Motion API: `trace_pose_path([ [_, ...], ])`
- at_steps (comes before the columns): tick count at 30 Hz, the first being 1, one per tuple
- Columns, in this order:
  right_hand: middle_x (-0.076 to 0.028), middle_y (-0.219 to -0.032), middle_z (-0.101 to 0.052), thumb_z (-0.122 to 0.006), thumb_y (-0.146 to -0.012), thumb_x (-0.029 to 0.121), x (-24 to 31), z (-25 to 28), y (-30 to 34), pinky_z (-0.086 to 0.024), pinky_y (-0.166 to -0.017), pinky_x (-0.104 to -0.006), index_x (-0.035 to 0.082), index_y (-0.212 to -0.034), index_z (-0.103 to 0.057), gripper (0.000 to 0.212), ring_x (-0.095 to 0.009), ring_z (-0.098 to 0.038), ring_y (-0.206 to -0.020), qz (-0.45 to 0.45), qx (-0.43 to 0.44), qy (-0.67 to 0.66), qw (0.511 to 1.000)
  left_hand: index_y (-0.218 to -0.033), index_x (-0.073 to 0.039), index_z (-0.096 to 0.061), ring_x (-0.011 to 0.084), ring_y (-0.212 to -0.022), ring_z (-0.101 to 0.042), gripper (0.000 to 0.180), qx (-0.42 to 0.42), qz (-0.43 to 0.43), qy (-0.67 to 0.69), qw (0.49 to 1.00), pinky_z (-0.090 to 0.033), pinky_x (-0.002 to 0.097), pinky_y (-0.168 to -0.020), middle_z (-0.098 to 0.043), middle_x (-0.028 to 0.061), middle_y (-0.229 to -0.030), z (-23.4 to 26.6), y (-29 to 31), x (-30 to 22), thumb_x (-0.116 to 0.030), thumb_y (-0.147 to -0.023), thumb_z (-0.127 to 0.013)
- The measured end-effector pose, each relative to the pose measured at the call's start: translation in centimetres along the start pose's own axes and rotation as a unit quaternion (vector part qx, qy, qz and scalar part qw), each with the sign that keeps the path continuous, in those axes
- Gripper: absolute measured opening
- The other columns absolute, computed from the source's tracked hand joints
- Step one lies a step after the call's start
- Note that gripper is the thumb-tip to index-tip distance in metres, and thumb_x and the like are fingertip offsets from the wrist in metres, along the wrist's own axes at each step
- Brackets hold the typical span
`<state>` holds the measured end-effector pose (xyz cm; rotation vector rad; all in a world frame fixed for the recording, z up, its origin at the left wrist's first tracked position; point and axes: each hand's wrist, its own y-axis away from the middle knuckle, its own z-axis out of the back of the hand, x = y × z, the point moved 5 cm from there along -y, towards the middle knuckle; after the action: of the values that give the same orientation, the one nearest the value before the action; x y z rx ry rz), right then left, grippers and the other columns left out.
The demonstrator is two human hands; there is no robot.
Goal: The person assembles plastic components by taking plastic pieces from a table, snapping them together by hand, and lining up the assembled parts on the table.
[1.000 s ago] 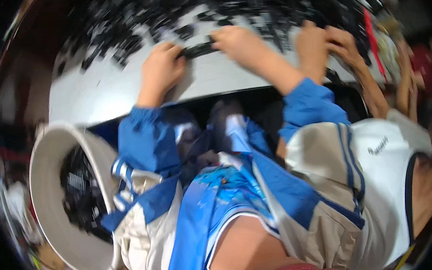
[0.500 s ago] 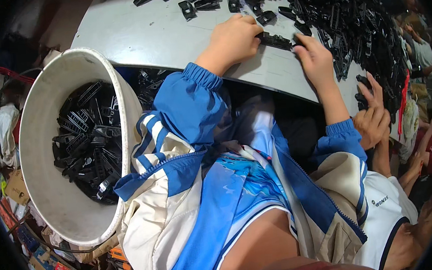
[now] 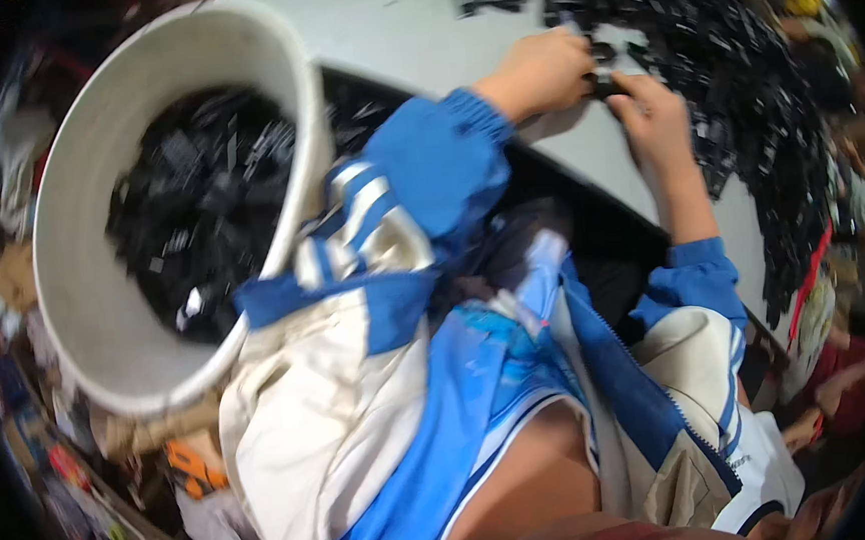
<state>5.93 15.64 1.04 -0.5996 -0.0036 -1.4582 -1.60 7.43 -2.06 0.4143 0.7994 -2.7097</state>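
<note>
My left hand (image 3: 547, 71) is over the table (image 3: 390, 22), its fingers closed at one end of a small black plastic part (image 3: 604, 85). Thumb and fingertips of my right hand (image 3: 658, 119) pinch the other end. The part is blurred and mostly covered by the fingers, so its exact shape is unclear. Just beyond both hands spreads a heap of similar black plastic parts (image 3: 675, 12), running from the far side down the right of the table.
A large white bucket (image 3: 68, 295) stands at my left, partly filled with black plastic parts (image 3: 216, 185). Dark space lies under the table's near edge. An orange object (image 3: 196, 467) and mixed clutter are at lower left. A person in a white shirt (image 3: 772, 467) sits close on my right.
The whole view has shifted and blurred, with the bucket now higher in it. My hands have come closer together around the black part. The neighbour's hands at the right table edge no longer show.
</note>
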Motion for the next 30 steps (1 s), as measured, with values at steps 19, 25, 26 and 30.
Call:
trace_pose_path([
  [19, -0.011, -0.101, -0.041, -0.058, -0.06, 0.009, 0.3, 4.8, 6.4, -0.038, -0.071, -0.0291, 0.003, -0.101, -0.043, 0.044, -0.022, -0.044, -0.086, -0.203, -0.221, 0.009, 0.954, -0.076, -0.019, -0.058, 0.0225, -0.085, -0.044, 0.028, -0.088, 0.11, -0.162, 0.977, -0.032, 0.0401, -0.067, -0.051, 0.0048, -0.081, 0.3, -2.3, 5.5, -0.04, -0.058, -0.051],
  [25, -0.013, -0.11, -0.03, -0.058, -0.056, 0.042, -3.3, -3.3, -0.5, -0.031, -0.077, -0.0429, 0.016, -0.11, -0.034, 0.064, -0.03, -0.033, -0.1, -0.204, -0.116, 0.121, 0.965, -0.078, -0.015, -0.055, 0.0208, -0.066, -0.052, 0.023, -0.127, 0.044, -0.063, 0.989, -0.041, 0.0303, -0.056, -0.053, 0.0035, -0.07, 2.7, -1.2, 5.1, -0.026, -0.058, -0.057],
  [26, -0.013, -0.111, -0.029, -0.057, -0.055, 0.044, -2.9, -3.2, -1.3, -0.031, -0.077, -0.0446, 0.019, -0.111, -0.033, 0.066, -0.032, -0.032, -0.1, -0.181, -0.124, 0.144, 0.965, -0.079, -0.015, -0.054, 0.0206, -0.067, -0.052, 0.024, -0.123, 0.051, -0.047, 0.99, -0.041, 0.0299, -0.056, -0.052, 0.0036, -0.07, 2.9, -1.1, 5.5, -0.025, -0.058, -0.057],
  [30, -0.008, -0.096, -0.043, -0.052, -0.062, 0.04, -2.6, -3.3, -1.9, -0.036, -0.071, -0.0405, 0.019, -0.09, -0.051, 0.035, -0.028, -0.038, -0.092, -0.195, -0.035, 0.133, 0.971, -0.083, -0.014, -0.053, 0.0201, -0.066, -0.052, 0.026, -0.185, 0.005, -0.012, 0.983, -0.042, 0.0283, -0.057, -0.052, 0.0046, -0.069, 3.7, -1.2, 5.5, -0.021, -0.058, -0.058],
])
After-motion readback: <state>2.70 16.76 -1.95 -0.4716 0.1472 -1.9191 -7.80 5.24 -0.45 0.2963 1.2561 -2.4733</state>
